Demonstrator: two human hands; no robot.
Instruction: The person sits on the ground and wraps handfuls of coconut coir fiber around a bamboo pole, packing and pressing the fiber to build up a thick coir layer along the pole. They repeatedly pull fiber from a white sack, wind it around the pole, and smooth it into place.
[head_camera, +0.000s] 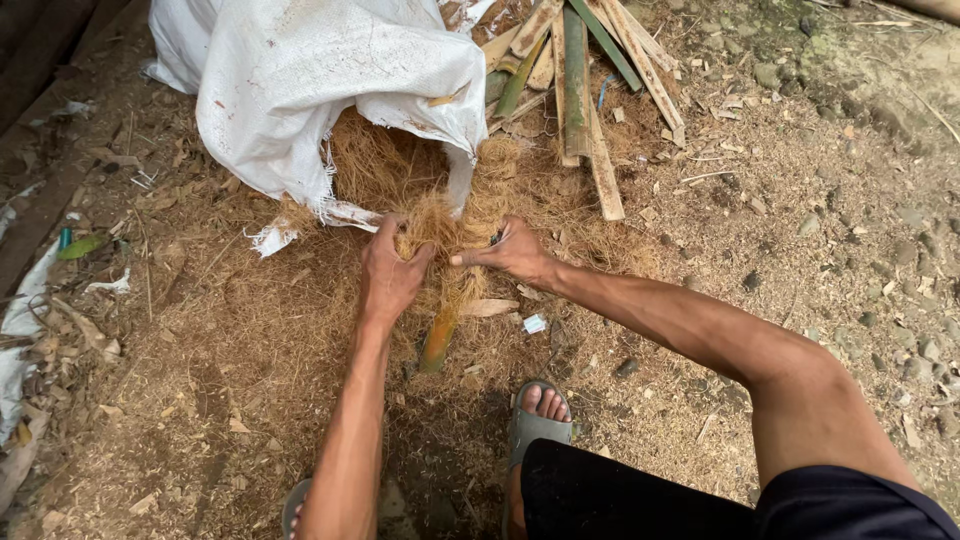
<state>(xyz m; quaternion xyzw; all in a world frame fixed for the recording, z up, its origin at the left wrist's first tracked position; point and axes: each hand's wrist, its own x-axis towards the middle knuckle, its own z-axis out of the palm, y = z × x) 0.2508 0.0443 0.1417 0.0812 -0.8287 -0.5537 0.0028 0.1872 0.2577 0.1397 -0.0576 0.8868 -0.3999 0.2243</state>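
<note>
A white woven sack (300, 80) lies open on the dirt, spilling brown coconut fibre (385, 165). My left hand (388, 270) and my right hand (512, 250) both grip a clump of that fibre (450, 240) just in front of the sack's mouth. The clump hangs between the two hands and trails down over a bamboo piece (437, 340) lying on the ground below them.
Split bamboo sticks and slats (585, 90) lie piled behind the sack at the upper middle. My sandalled foot (538, 415) stands near the bottom. Loose fibre, dry leaves and pebbles cover the ground; white plastic scraps (20, 320) lie at the left edge.
</note>
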